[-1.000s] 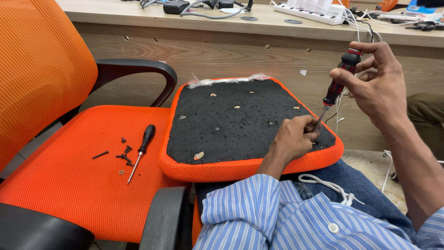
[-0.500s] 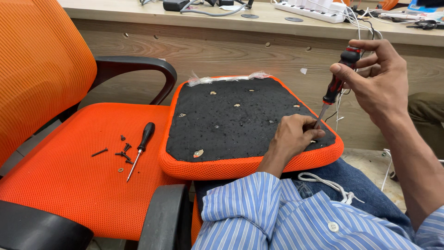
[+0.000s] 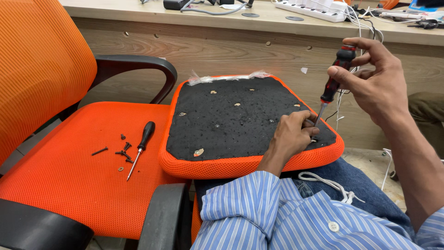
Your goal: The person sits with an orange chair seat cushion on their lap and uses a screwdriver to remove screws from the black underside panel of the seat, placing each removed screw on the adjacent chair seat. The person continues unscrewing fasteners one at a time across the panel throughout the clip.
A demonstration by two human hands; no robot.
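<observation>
Seat pad (image 3: 231, 120) on lap, loose screws (image 3: 121, 153) on chair (image 3: 69, 185) at left.

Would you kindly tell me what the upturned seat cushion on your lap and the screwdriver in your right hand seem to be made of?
The orange seat cushion looks like woven mesh at its edge, with a matt black fibrous underside. The red-and-black-handled screwdriver seems to have a moulded plastic or rubber grip and a shiny metal shaft.
</observation>
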